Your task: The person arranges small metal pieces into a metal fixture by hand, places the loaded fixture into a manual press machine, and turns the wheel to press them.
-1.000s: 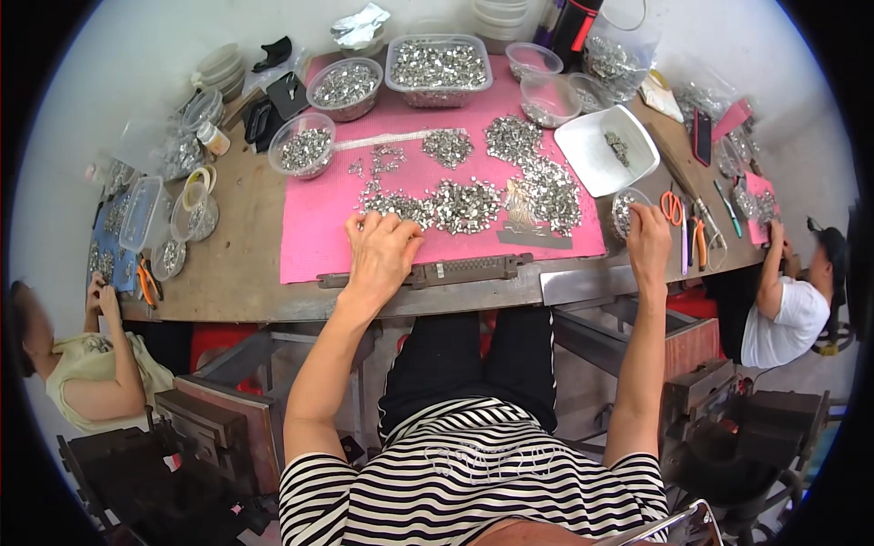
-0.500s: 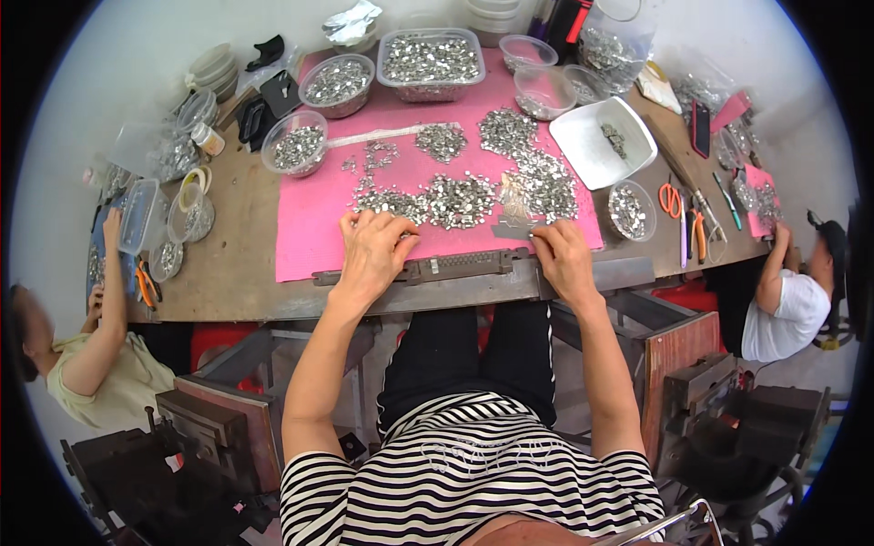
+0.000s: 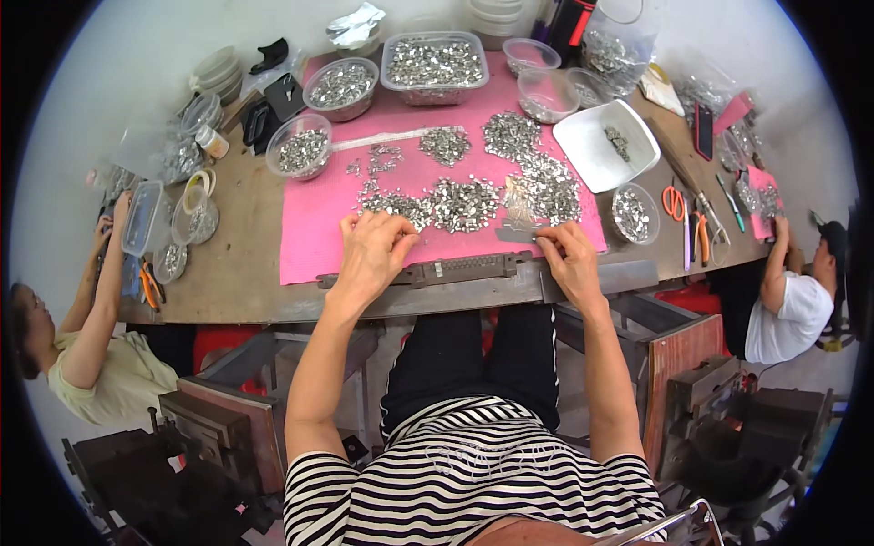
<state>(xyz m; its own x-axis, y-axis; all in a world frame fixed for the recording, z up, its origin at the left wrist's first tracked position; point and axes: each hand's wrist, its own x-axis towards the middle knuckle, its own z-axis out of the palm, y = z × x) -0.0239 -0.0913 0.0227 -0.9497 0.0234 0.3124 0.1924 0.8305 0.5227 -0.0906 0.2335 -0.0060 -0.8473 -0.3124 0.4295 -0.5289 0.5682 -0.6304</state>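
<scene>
At the front edge of a pink mat (image 3: 314, 232), my left hand (image 3: 371, 253) is closed, thumb and forefinger pinched together; anything between them is too small to make out. My right hand (image 3: 574, 262) is also pinched closed, its fingertips by the right end of a thin grey plate (image 3: 515, 235). I cannot tell whether they grip it or a tiny piece. Between my hands lies a dark metal bar (image 3: 469, 267) with a row of small slots, some with shiny pieces. Just beyond are heaps of small silver metal pieces (image 3: 462, 204).
Tubs of metal pieces (image 3: 433, 62) line the far side. A white tray (image 3: 583, 150) and a small round tub (image 3: 635, 214) stand at right, beside orange-handled scissors (image 3: 674, 202) and pliers (image 3: 700, 238). Co-workers sit at left (image 3: 91, 364) and right (image 3: 787, 309).
My hands stay nearly in place, both pinched. The grey plate by my right fingertips looks narrower. The left co-worker's hands have shifted, and the whole view has moved slightly.
</scene>
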